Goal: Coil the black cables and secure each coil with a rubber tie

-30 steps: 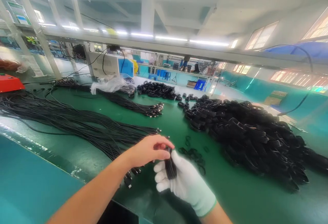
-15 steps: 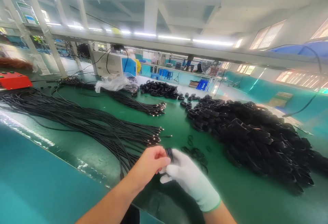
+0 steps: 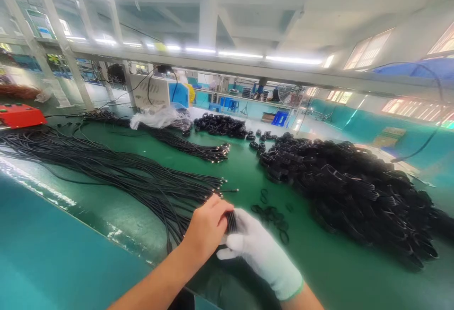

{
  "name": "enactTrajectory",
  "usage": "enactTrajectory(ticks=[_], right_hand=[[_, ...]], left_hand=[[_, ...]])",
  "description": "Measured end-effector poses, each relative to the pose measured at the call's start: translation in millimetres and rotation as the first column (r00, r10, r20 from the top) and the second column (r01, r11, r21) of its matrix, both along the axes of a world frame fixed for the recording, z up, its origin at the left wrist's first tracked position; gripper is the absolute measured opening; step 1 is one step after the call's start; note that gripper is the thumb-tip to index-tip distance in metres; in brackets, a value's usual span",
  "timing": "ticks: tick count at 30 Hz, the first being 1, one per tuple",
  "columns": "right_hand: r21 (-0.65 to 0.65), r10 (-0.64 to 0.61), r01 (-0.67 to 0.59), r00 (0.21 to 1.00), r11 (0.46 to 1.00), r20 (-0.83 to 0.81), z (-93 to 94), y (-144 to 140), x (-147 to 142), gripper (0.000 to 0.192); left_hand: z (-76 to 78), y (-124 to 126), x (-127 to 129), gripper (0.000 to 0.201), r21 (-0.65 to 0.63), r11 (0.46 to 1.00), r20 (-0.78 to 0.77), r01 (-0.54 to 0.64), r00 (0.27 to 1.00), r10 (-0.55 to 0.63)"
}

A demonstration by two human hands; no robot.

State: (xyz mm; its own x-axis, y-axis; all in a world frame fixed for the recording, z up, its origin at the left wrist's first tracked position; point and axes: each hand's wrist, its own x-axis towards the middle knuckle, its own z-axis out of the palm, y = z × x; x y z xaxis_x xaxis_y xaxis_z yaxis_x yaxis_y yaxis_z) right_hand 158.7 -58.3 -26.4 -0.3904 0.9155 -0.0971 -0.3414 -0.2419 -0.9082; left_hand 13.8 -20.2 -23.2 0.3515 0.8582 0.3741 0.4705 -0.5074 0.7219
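Note:
Between my two hands is a small coiled black cable (image 3: 231, 222), its loops stacked side by side. My bare left hand (image 3: 210, 225) closes on the coil's left side, fingers bent over its top. On the other side my right hand (image 3: 250, 239), in a white glove, grips the coil with thumb and fingers. Left of my hands lies a long bundle of straight black cables (image 3: 142, 173), metal plug ends toward me. Several small black rings (image 3: 272, 216) lie on the green table just beyond my right hand.
A large heap of coiled black cables (image 3: 340, 187) covers the table's right side. Farther back are a smaller coil pile (image 3: 220, 124), a second cable bundle (image 3: 191, 144) and a clear plastic bag (image 3: 156, 117). A red control box (image 3: 21, 115) stands at far left.
My left hand has turned over the coil, its fingers now lying across the top. The right hand keeps its grip, shifted very slightly left and down.

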Motion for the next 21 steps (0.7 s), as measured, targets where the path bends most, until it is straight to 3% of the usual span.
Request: enactTrajectory(ticks=[4,7,9,11,12,13,14,15,16,18,21], right_hand=[[-0.026,0.070,-0.076,0.983,0.997,-0.172,-11.5,3,5,0.044],[-0.093,0.097,-0.135,0.936,0.986,-0.338,-20.7,4,13,0.036],[-0.110,0.093,-0.145,0.921,0.983,-0.380,-20.2,4,21,0.044],[-0.051,0.062,-0.074,0.976,0.996,-0.211,-10.9,6,30,0.055],[0.028,-0.010,0.009,1.000,1.000,0.022,-2.9,8,36,0.055],[0.145,-0.144,0.103,0.938,0.984,0.315,7.0,13,44,0.054],[0.288,-0.315,0.174,0.757,0.942,0.572,18.5,19,54,0.050],[0.457,-0.501,0.209,0.429,0.864,0.752,31.0,28,66,0.047],[0.552,-0.594,0.230,0.196,0.801,0.780,44.0,39,80,0.049],[0.642,-0.650,0.248,-0.057,0.726,0.758,69.4,64,113,0.054],[0.665,-0.561,0.234,-0.384,0.710,0.734,100.3,102,158,0.051]], left_hand=[[-4.1,5,9,0.033,-0.030,0.996,0.047,-0.086,0.995,0.088],[17.4,11,11,0.029,-0.079,0.995,-0.046,-0.068,0.997,0.064],[33.9,17,3,0.028,-0.099,0.993,-0.033,-0.067,0.997,0.064],[42.1,24,-14,0.026,-0.111,0.985,0.019,-0.130,0.991,0.133],[41.3,28,-25,0.025,-0.116,0.977,0.026,-0.181,0.982,0.185],[37.3,32,-37,0.028,-0.126,0.968,-0.001,-0.216,0.976,0.218],[30.3,35,-49,0.030,-0.139,0.958,-0.061,-0.250,0.968,0.244],[21.2,37,-62,0.033,-0.148,0.948,-0.126,-0.281,0.956,0.264],[10.8,39,-74,0.034,-0.145,0.940,-0.172,-0.310,0.943,0.285],[-11.1,39,-96,0.037,-0.128,0.934,-0.217,-0.333,0.928,0.302],[-37.3,30,-119,0.035,-0.127,0.933,-0.249,-0.337,0.921,0.299]])
